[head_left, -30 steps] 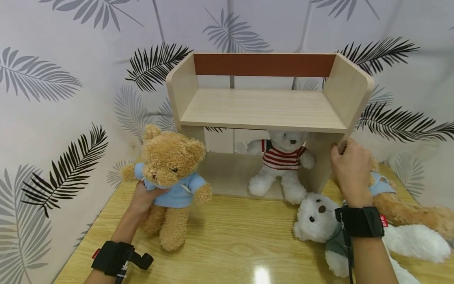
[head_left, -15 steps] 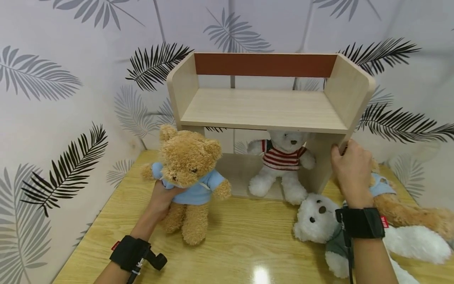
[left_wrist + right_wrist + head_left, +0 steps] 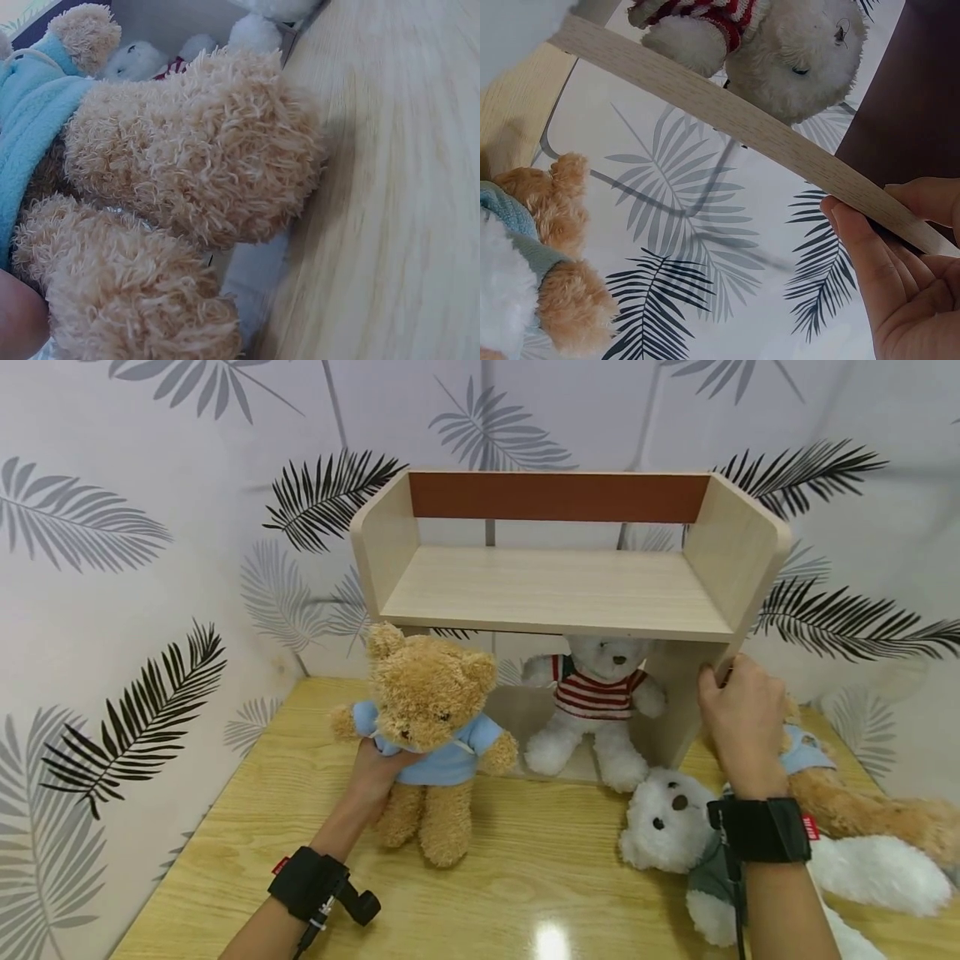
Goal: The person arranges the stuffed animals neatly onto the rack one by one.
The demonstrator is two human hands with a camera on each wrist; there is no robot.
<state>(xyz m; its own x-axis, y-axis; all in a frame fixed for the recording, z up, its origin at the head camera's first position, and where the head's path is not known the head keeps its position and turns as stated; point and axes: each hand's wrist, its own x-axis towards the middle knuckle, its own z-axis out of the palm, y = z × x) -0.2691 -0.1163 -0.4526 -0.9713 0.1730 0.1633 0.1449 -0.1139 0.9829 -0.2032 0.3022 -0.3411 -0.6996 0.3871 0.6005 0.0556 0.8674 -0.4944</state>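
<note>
My left hand (image 3: 375, 777) grips a tan teddy bear (image 3: 429, 693) in a light blue top by its side, upright in front of the shelf's lower left. Its furry legs (image 3: 195, 142) fill the left wrist view, close to the table. With thumb and fingers on either side, my right hand (image 3: 742, 718) pinches the right side panel of the wooden shelf (image 3: 555, 589); the right wrist view shows the panel edge (image 3: 705, 109) between them. Inside the lower compartment sits a white teddy bear (image 3: 596, 702) in a red-and-white striped top, the top of its head hidden by the upper board.
A white bear (image 3: 667, 822) in a dark green top lies on the table (image 3: 547, 860) under my right forearm. Behind it, right of the shelf, lies another tan bear (image 3: 855, 802) in blue. A leaf-patterned backdrop (image 3: 150, 568) stands behind and at the left.
My left hand has carried the tan teddy bear rightward, from left of the shelf to before its lower left opening. The right hand has stayed on the side panel.
</note>
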